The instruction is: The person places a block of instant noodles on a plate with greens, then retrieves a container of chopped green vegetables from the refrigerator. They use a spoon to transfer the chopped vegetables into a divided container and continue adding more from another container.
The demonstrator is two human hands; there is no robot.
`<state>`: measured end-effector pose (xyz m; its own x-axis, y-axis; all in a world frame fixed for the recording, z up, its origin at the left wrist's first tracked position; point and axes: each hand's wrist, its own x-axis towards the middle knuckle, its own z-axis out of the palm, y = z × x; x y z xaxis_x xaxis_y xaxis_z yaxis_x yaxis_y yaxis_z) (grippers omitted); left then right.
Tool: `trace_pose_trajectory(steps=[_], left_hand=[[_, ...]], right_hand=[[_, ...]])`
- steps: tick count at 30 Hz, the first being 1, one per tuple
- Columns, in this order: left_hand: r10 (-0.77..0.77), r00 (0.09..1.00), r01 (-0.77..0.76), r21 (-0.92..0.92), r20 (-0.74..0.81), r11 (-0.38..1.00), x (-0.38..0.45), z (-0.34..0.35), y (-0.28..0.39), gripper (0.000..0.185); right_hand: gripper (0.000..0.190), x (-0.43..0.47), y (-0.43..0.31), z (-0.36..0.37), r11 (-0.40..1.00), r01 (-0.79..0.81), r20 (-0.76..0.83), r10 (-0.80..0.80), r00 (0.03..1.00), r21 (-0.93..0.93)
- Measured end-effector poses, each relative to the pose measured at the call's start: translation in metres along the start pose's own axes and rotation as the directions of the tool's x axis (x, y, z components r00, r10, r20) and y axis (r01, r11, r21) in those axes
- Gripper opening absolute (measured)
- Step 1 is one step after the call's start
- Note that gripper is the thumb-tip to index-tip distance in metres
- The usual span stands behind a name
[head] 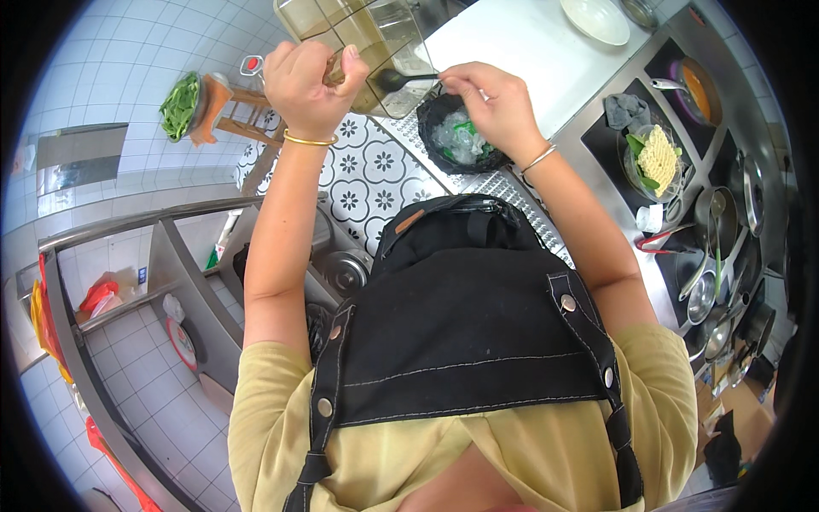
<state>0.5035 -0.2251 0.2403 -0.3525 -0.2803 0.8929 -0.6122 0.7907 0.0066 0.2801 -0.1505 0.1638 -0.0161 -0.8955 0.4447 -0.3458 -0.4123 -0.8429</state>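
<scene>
My right hand (489, 105) pinches the thin handle of a black spoon (400, 79). The spoon's bowl is over a clear plastic box (409, 51) divided into several compartments. My left hand (313, 86) is raised at the near left side of this box, fingers curled and thumb up. Something brownish shows between its thumb and forefinger; whether the hand holds it or it lies behind cannot be made out. Below my right hand stands a bin lined with a black bag (441, 153), with crumpled clear and green plastic inside.
On the right, a steel counter (576, 137) carries a bowl with a dried noodle block (659, 153), a pan of orange liquid (697, 89) and several pots. A white plate (595, 19) sits farther back. Leafy greens (181, 105) stand on a wooden stool (246, 118). Metal shelving (192, 275) is at left.
</scene>
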Motion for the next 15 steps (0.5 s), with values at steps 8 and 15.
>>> trace_pose_trajectory(steps=[8,15], left_hand=[[0.05,0.999,-0.051,0.035,0.009,0.998,0.004,-0.004,-0.001,0.028],[0.087,0.996,-0.086,-0.011,0.024,0.996,0.004,-0.006,0.0,0.027]], right_hand=[[0.014,0.008,-0.003,-0.002,0.992,-0.015,-0.003,0.016,1.0,0.123],[0.016,0.03,-0.016,-0.003,0.861,-0.309,0.363,0.159,0.918,0.403]])
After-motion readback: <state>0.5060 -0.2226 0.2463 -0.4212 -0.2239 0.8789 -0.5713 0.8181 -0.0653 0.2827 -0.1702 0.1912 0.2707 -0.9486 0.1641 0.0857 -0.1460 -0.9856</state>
